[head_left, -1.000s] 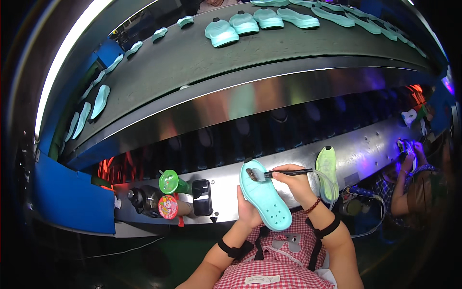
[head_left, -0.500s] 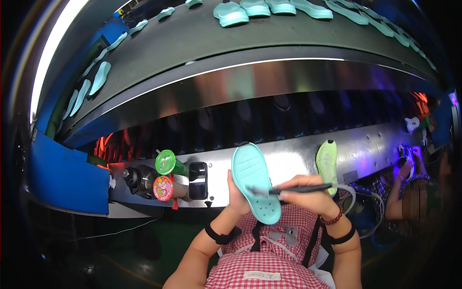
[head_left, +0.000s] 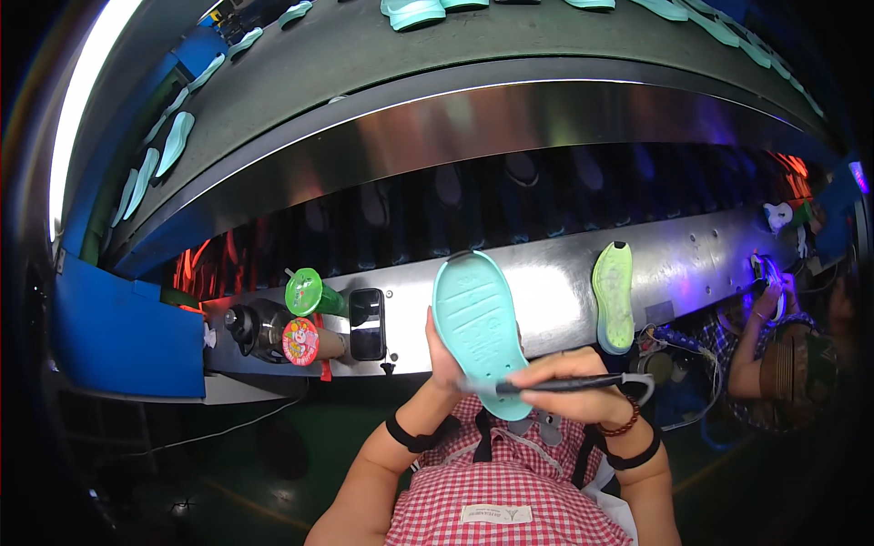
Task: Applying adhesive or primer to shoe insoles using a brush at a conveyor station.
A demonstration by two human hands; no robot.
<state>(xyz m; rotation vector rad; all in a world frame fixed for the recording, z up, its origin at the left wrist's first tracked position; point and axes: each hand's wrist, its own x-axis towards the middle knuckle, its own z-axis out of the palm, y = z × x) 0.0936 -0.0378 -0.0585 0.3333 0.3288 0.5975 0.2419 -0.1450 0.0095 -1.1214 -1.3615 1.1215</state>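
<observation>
My left hand (head_left: 443, 362) is closed around the left edge of an aqua shoe sole (head_left: 477, 309), held up tilted with its grooved, dotted face toward me. A black tab shows at the sole's far end. In my right hand (head_left: 563, 368) is a black-handled brush (head_left: 583, 383) with a grey tube curving from its back end. The brush tip is smeared by motion and lies over the near part of the sole. Right of my hands, a pale green shoe sole (head_left: 614, 293) lies on the metal ledge (head_left: 560, 284).
Left on the ledge are a dark bottle (head_left: 264, 330), a green-lidded cup (head_left: 304, 291), a pink-lidded cup (head_left: 300, 340) and a phone (head_left: 368, 324). Beyond, a conveyor belt (head_left: 337, 55) carries several aqua soles. A co-worker's hands (head_left: 772, 298) are at far right.
My right hand and the brush have moved down toward the sole's near end. The aqua sole is turned slightly, and the whole view has shifted, with the belt higher in the picture.
</observation>
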